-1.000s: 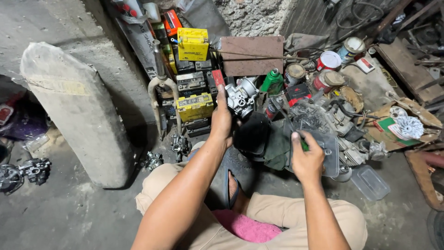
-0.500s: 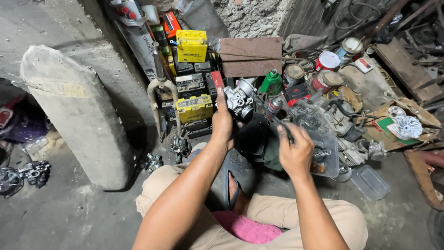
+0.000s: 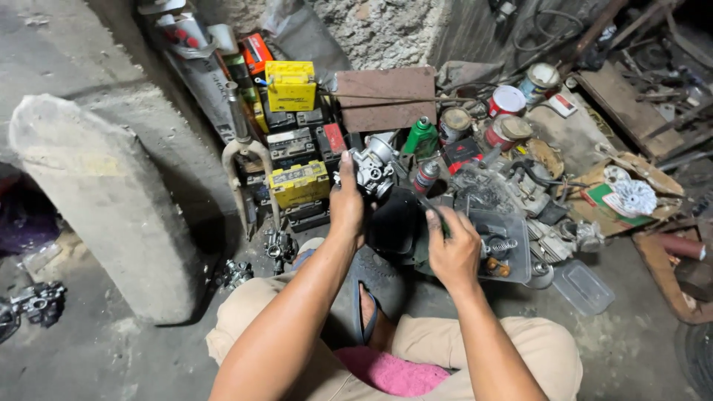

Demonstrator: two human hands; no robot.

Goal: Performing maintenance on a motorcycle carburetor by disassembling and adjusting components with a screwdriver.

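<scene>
Left hand (image 3: 347, 202) clamped on a metal carburetor (image 3: 369, 169), held up before stacked yellow batteries (image 3: 298, 183); right hand (image 3: 453, 249) closed around a thin tool (image 3: 431, 209).

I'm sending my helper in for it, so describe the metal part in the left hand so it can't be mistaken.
Start at the stack of yellow and black batteries against the wall. Just right of it, the left hand holds up a carburetor, a fist-sized lump of silvery cast metal with a round opening on top, unlike the painted cans behind.
</scene>
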